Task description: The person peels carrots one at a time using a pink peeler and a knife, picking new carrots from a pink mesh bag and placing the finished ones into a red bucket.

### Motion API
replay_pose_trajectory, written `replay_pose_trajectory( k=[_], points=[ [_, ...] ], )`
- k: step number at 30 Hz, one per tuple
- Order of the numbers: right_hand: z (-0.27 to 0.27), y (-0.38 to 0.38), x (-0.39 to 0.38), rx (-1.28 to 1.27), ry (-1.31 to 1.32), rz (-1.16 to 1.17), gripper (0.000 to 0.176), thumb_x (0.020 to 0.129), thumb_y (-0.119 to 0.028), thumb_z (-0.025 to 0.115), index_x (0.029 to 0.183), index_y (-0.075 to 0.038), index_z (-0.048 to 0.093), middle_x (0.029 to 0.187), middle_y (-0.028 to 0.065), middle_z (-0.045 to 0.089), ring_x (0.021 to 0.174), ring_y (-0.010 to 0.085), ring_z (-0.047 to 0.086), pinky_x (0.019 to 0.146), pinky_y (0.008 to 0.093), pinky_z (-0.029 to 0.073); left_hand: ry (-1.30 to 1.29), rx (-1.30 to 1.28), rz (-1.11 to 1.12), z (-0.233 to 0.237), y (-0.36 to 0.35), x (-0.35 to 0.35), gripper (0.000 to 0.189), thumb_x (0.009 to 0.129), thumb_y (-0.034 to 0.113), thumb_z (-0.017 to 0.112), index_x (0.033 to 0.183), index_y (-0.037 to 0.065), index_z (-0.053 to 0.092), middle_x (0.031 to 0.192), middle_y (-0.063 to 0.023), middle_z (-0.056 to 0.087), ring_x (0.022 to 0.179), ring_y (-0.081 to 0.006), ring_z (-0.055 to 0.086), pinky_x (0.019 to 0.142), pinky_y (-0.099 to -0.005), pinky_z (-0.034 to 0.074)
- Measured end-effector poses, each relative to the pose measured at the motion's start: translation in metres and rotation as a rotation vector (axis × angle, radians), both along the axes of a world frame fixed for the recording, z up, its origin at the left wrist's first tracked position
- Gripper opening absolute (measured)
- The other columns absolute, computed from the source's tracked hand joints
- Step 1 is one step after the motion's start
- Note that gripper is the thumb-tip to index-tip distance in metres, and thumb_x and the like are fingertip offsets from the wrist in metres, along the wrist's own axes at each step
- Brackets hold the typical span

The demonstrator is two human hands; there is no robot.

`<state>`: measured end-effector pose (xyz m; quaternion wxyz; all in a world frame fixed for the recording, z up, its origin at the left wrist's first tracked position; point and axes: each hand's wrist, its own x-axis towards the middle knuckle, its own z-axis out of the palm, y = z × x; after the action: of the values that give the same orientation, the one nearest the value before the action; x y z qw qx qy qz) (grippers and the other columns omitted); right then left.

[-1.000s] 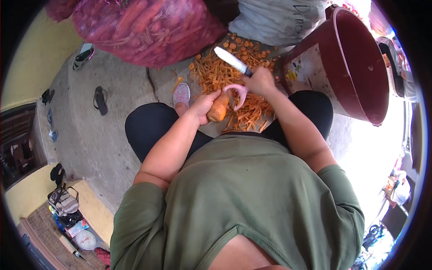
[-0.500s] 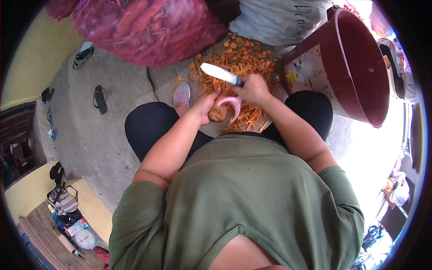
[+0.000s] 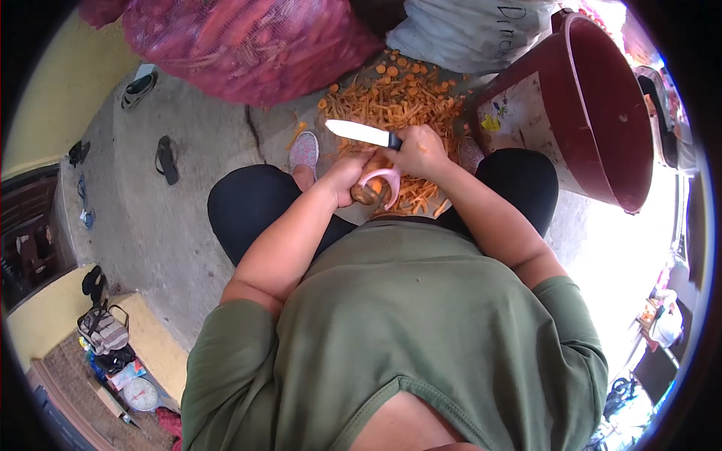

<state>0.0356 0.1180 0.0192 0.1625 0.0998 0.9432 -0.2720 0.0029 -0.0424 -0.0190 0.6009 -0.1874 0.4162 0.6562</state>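
My left hand (image 3: 345, 177) is closed around a brownish-orange carrot (image 3: 364, 195), whose thick end points toward my body. My right hand (image 3: 423, 152) grips a pink peeler (image 3: 394, 182), its curved head resting against or just over the carrot. A knife (image 3: 359, 133) with a dark handle is held in the same hand, its pale blade pointing left above my left hand. Beneath both hands, orange peelings and round cut ends (image 3: 402, 98) are heaped on the floor. My fingers hide much of the carrot and the peeler's handle.
A pink mesh sack (image 3: 256, 52) full of carrots stands ahead on the left, beside a white sack (image 3: 466, 34). To the right leans a large dark red bucket (image 3: 511, 120). A sandal (image 3: 166, 160) lies on the concrete floor; a dial scale (image 3: 141, 394) sits lower left.
My right hand has shifted slightly left, and the knife blade has swung flatter and further left. The peeler's head has moved slightly along the carrot. My left hand keeps its hold.
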Motion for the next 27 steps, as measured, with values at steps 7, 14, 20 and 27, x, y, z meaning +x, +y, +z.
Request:
replay_pose_trajectory(
  k=[7, 14, 20, 27],
  points=[
    [-0.027, 0.071, -0.023, 0.092, -0.102, -0.535, 0.037, 0.065, -0.036, 0.064, 0.078, -0.001, 0.063, 0.075, 0.0162, 0.062, 0.073, 0.0247, 0.062, 0.066, 0.0339, 0.049, 0.049, 0.031, -0.106, 0.014, -0.008, -0.005, 0.035, 0.088, 0.034, 0.039, 0.105, 0.005, 0.047, 0.086, -0.0071, 0.056, 0.072, -0.0164, 0.058, 0.06, -0.0309, 0.05],
    [-0.006, 0.003, 0.0, 0.014, 0.049, -0.041, 0.032, 0.065, -0.033, 0.063, 0.076, -0.003, 0.064, 0.069, 0.0171, 0.06, 0.067, 0.0282, 0.06, 0.066, 0.0346, 0.048, 0.049, -0.012, -0.031, 0.003, 0.0, 0.002, 0.037, 0.089, 0.035, 0.035, 0.105, 0.003, 0.046, 0.084, -0.0088, 0.056, 0.066, -0.0181, 0.058, 0.056, -0.0327, 0.05],
    [-0.034, 0.076, -0.025, 0.099, -0.139, -0.602, 0.038, 0.063, -0.037, 0.067, 0.078, -0.003, 0.064, 0.077, 0.0161, 0.062, 0.073, 0.0255, 0.062, 0.065, 0.0333, 0.049, 0.024, -0.039, -0.106, 0.013, -0.006, -0.003, 0.037, 0.089, 0.036, 0.034, 0.102, 0.003, 0.046, 0.083, -0.0107, 0.055, 0.064, -0.0189, 0.058, 0.053, -0.0329, 0.049],
    [0.007, -0.008, -0.002, -0.032, 0.046, -0.009, 0.029, 0.063, -0.033, 0.062, 0.072, -0.005, 0.063, 0.069, 0.0163, 0.06, 0.069, 0.029, 0.06, 0.067, 0.0378, 0.047, 0.014, 0.002, -0.005, 0.004, -0.004, 0.0, 0.032, 0.09, 0.03, 0.032, 0.103, 0.004, 0.045, 0.088, -0.0084, 0.055, 0.079, -0.0183, 0.058, 0.07, -0.0343, 0.05]
  ],
)
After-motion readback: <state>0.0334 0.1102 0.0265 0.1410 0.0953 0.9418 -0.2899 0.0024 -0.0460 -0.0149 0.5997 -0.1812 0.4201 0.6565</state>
